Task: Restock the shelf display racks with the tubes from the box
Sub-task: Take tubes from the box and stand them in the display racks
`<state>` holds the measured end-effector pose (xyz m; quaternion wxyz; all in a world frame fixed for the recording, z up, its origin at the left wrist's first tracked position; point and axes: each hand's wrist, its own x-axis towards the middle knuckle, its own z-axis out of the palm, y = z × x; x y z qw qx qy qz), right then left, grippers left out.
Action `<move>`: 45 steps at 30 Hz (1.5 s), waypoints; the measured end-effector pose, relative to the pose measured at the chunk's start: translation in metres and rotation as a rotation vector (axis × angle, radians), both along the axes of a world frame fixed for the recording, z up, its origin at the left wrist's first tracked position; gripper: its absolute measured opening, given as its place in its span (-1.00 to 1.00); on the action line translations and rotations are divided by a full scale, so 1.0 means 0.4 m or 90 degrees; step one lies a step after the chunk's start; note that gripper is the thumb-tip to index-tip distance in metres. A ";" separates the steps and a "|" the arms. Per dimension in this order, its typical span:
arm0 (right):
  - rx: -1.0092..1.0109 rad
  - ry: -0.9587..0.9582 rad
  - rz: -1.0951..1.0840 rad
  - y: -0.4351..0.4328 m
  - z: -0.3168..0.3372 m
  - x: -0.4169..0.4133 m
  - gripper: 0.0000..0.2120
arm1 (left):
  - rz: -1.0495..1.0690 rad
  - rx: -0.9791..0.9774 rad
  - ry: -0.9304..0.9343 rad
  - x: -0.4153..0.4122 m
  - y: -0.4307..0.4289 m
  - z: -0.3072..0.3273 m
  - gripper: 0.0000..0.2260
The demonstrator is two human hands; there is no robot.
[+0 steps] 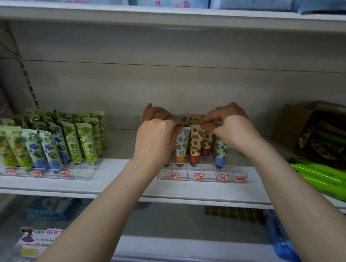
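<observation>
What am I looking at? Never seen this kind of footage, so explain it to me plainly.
No machine here: a person's two bare hands, filmed by one camera worn on the head, looking forward and down. The left hand and right hand pinch the tops of patterned tubes standing in a clear rack on a white shelf. Further left stands a fuller rack of green and blue tubes. On the right, a cardboard box with bright green tubes lying by it.
</observation>
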<state>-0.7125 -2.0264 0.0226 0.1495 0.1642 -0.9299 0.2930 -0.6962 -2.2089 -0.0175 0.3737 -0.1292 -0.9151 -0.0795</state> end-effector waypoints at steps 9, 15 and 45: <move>-0.027 0.057 0.018 0.025 0.007 0.018 -0.87 | -0.022 0.037 0.052 -0.010 0.026 0.015 -0.82; -0.052 0.131 -0.029 0.110 0.017 0.050 -0.77 | -0.077 0.065 0.060 -0.005 0.114 0.053 -0.81; 0.046 0.015 -0.277 0.783 -0.174 0.089 -0.69 | -0.323 0.062 -0.161 -0.087 0.807 -0.065 -0.74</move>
